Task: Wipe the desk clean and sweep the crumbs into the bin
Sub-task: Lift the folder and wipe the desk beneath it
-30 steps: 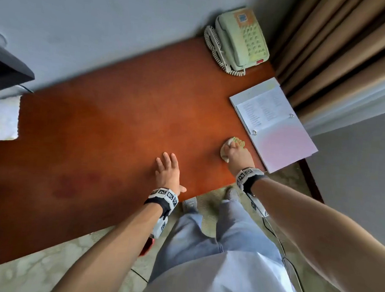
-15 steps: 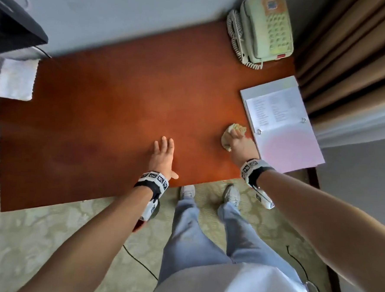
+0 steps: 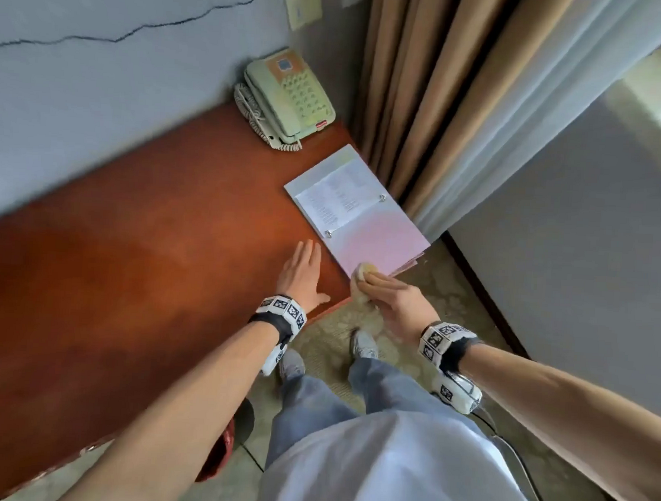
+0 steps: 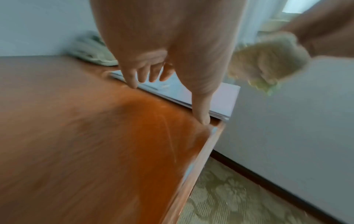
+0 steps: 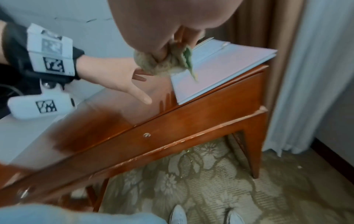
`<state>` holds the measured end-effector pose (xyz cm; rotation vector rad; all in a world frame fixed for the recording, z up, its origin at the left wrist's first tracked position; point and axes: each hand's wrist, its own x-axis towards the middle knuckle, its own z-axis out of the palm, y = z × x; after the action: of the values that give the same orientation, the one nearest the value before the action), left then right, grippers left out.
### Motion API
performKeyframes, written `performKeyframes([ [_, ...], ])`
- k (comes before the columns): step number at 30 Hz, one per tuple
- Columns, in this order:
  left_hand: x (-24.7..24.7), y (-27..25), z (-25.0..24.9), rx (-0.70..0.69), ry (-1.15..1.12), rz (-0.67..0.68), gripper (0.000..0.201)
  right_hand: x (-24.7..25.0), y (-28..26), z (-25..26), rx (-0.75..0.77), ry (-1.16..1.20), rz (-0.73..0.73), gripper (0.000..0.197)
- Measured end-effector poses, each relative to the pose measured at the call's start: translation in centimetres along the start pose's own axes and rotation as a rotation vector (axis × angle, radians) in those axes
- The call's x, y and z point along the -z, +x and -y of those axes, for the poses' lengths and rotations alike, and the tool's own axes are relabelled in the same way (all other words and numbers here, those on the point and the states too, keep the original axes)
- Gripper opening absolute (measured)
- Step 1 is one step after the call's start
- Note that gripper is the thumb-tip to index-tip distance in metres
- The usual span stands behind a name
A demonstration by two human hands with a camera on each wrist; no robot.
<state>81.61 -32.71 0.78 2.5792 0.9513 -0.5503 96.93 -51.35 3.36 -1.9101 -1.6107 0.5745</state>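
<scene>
The brown wooden desk fills the left of the head view. My left hand lies flat on it with straight fingers near the front right corner, beside the open binder. My right hand grips a bunched yellowish cloth just off the desk's front edge, lifted above the carpet. In the left wrist view the cloth hangs in the air to the right of my spread left fingers. The right wrist view shows the cloth held above the desk corner. No crumbs or bin are clearly visible.
A pale green telephone stands at the desk's back right corner against the wall. Beige curtains hang to the right. Patterned carpet and my shoes lie below. A red object shows under the desk's front edge.
My right hand has drawn the cloth from the desk surface beside the binder toward me, off the front edge. My left hand slid right toward the binder. The head view swung right.
</scene>
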Motion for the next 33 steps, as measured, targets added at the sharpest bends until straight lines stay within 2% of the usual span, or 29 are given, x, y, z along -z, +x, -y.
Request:
performKeyframes([
  [3, -0.9, 2.5, -6.3, -0.207, 0.149, 0.019, 0.108, 2.9, -1.6, -2.4, -0.228, 0.041, -0.265, 0.044],
  [6, -2.6, 3.4, -10.0, -0.180, 0.274, 0.055, 0.096, 4.8, -1.9, -4.8, -0.395, 0.033, -0.388, 0.045],
  [8, -3.5, 3.5, -10.7, -0.140, 0.313, 0.097, 0.077, 5.6, -1.9, -6.0, -0.434, 0.006, -0.414, 0.047],
  [10, -3.7, 3.4, -10.6, -0.123, 0.339, 0.087, 0.054, 5.7, -1.8, -7.1, -0.455, -0.007, -0.424, 0.047],
  [11, -3.9, 3.5, -10.3, -0.136, 0.349, 0.076, 0.049, 5.5, -1.7, -7.5, -0.483, 0.001, -0.435, 0.047],
  [14, -3.4, 3.3, -9.6, -0.178, 0.334, 0.104, 0.058, 4.6, -1.2, -8.8, -0.568, 0.007, -0.441, 0.048],
  [18, -0.9, 2.7, -8.2, -0.247, 0.250, 0.073, 0.071, 3.8, -0.2, -9.2, -0.571, -0.034, -0.429, 0.038],
  [20, 1.2, 2.4, -6.9, -0.276, 0.191, 0.033, 0.065, 3.4, 0.8, -9.3, -0.549, -0.057, -0.358, 0.031],
  [24, 5.5, 2.1, -4.9, -0.399, 0.114, -0.047, 0.049, 0.8, 3.2, -9.4, -0.484, -0.122, 0.006, 0.032],
  [25, 6.6, 2.1, -4.5, -0.440, 0.109, -0.065, 0.045, 0.0, 3.7, -9.2, -0.486, -0.152, 0.059, 0.031],
  [29, 10.4, 1.7, -3.6, -0.519, 0.068, -0.103, 0.041, -2.9, 4.9, -7.4, -0.467, -0.255, 0.084, 0.040],
  [33, 13.5, 1.0, -2.6, -0.473, -0.026, -0.143, 0.045, -8.0, 5.1, -2.6, -0.213, -0.232, 0.212, 0.050],
])
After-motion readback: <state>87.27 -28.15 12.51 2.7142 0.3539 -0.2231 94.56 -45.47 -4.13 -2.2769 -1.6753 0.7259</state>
